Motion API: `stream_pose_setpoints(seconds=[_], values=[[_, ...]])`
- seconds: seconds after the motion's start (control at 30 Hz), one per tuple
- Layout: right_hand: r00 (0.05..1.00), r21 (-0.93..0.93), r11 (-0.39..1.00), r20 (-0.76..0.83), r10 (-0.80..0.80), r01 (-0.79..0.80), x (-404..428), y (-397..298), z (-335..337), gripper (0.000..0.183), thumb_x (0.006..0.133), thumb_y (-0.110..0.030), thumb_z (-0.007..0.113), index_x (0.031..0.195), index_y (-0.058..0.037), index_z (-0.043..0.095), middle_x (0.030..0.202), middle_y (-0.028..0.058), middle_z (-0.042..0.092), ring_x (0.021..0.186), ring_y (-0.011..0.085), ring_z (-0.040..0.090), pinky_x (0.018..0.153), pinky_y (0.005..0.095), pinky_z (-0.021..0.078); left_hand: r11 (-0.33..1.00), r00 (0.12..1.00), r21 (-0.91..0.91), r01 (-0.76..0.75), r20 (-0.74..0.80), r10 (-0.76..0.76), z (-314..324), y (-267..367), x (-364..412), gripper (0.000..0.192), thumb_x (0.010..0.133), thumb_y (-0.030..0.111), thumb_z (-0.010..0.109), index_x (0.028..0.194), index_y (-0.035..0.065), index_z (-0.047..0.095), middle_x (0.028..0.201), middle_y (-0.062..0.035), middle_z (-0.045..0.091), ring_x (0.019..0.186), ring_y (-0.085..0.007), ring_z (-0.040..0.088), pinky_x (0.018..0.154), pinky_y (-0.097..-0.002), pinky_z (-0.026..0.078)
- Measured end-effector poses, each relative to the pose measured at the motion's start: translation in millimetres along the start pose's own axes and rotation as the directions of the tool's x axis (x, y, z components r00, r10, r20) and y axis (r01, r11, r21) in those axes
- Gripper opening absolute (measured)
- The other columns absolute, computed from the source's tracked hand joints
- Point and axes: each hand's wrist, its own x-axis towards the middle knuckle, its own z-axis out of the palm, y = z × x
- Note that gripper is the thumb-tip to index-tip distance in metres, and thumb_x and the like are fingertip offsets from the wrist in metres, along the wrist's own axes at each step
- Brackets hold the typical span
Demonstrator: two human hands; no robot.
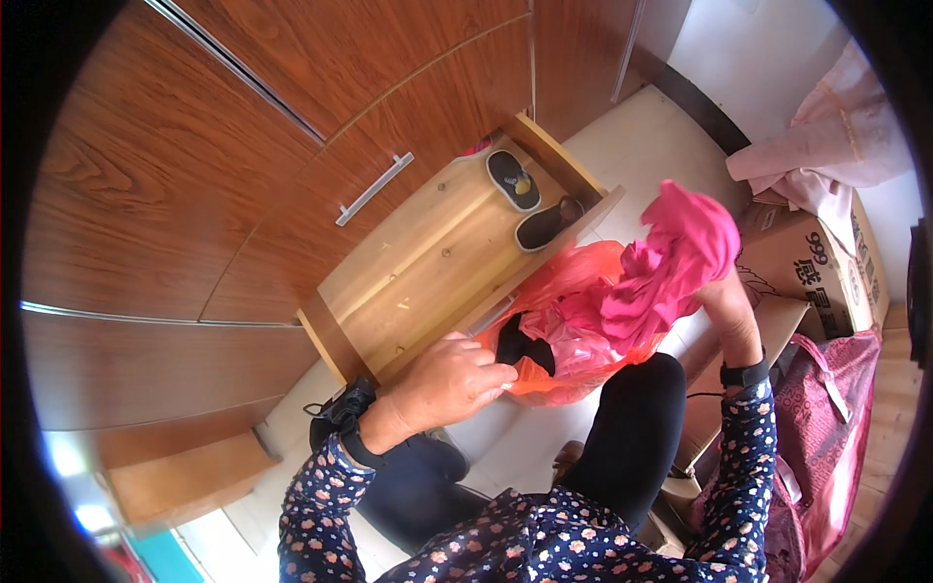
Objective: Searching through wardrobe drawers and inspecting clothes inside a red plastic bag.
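Note:
My left hand [448, 380] pinches the rim of a thin red plastic bag [587, 266] between thumb and fingers. The bag gapes in front of my knees, against the front of a pulled-out wooden drawer [393, 280]. A bright pink cloth [674, 251] is gripped in my right hand [725, 302], raised above the bag's right side. Its lower folds hang down to the bag's mouth. Inside the bag lie a black item [526, 344], perhaps fabric, and crumpled pink plastic [565, 339]. Two dark shoes [512, 180] rest at the drawer's far right end.
Wood-grain cabinet doors [182, 182] rise behind the drawer, one with a metal handle [375, 189]. On my right are a printed cardboard box [809, 266] with pale pink fabric [809, 160] over it, and a dark pink patterned bag [827, 393]. A wooden ledge [189, 474] stands at lower left.

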Motion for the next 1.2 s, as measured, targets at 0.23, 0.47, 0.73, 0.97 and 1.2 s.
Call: stream_pose_setpoints(seconds=[0.23, 0.47, 0.73, 0.97, 1.2], values=[[0.722, -0.444, 0.875, 0.539, 0.434, -0.195, 4.3, 5.3, 77.2, 0.057, 0.064, -0.019, 0.071, 0.115, 0.0009, 0.056, 0.103, 0.0125, 0.064, 0.096, 0.0218, 0.061, 0.085, 0.0315, 0.0479, 0.999, 1.000, 0.027, -0.026, -0.007, 0.026, -5.6, 5.3, 2.5, 0.023, 0.069, 0.014, 0.071, 0.091, 0.0158, 0.067, 0.069, -0.0027, 0.056, 0.069, -0.0235, 0.058, 0.067, -0.0358, 0.045], [0.600, -0.723, 0.583, 0.666, 0.444, 0.370, 1.3, 94.6, 141.8, 0.030, 0.067, -0.027, 0.063, 0.081, -0.0003, 0.067, 0.082, 0.0178, 0.066, 0.076, 0.0338, 0.064, 0.068, 0.0392, 0.0502, 0.994, 0.994, 0.006, -0.109, -0.019, 0.109, -7.7, 13.1, 4.6, 0.025, 0.069, 0.017, 0.072, 0.093, 0.0159, 0.067, 0.063, -0.0018, 0.050, 0.063, -0.0222, 0.054, 0.063, -0.0347, 0.044], [0.434, -0.453, 0.825, 0.853, 0.290, 0.338, -18.4, 126.4, 184.3, 0.039, 0.075, -0.030, 0.064, 0.107, -0.0094, 0.063, 0.101, 0.0168, 0.065, 0.099, 0.0323, 0.061, 0.082, 0.0401, 0.0484, 0.992, 0.991, -0.018, -0.127, -0.042, 0.126, -3.2, 12.6, 0.8, 0.024, 0.070, 0.018, 0.072, 0.093, 0.0161, 0.067, 0.062, -0.0015, 0.049, 0.062, -0.0214, 0.053, 0.060, -0.0344, 0.043], [0.910, -0.868, 0.331, 0.410, 0.061, 0.369, 46.4, 223.4, 134.1, 0.028, 0.083, -0.026, 0.054, 0.103, -0.0116, 0.066, 0.102, 0.0133, 0.066, 0.092, 0.0312, 0.063, 0.079, 0.0406, 0.0494, 0.984, 0.983, -0.035, -0.176, -0.069, 0.173, -0.3, 18.4, 14.9, 0.020, 0.071, 0.018, 0.072, 0.091, 0.0167, 0.067, 0.062, -0.0011, 0.049, 0.061, -0.0212, 0.053, 0.060, -0.0338, 0.043], [0.981, -0.991, 0.105, 0.098, 0.168, 0.081, 52.1, 268.5, 82.1, 0.028, 0.089, -0.021, 0.046, 0.107, -0.0141, 0.066, 0.109, 0.0119, 0.065, 0.099, 0.0285, 0.063, 0.081, 0.0428, 0.0508, 0.989, 0.986, -0.015, -0.149, -0.079, 0.147, 1.2, 12.8, 1.7, 0.019, 0.071, 0.018, 0.072, 0.090, 0.0165, 0.067, 0.061, -0.0011, 0.048, 0.061, -0.0208, 0.053, 0.059, -0.0335, 0.043]])
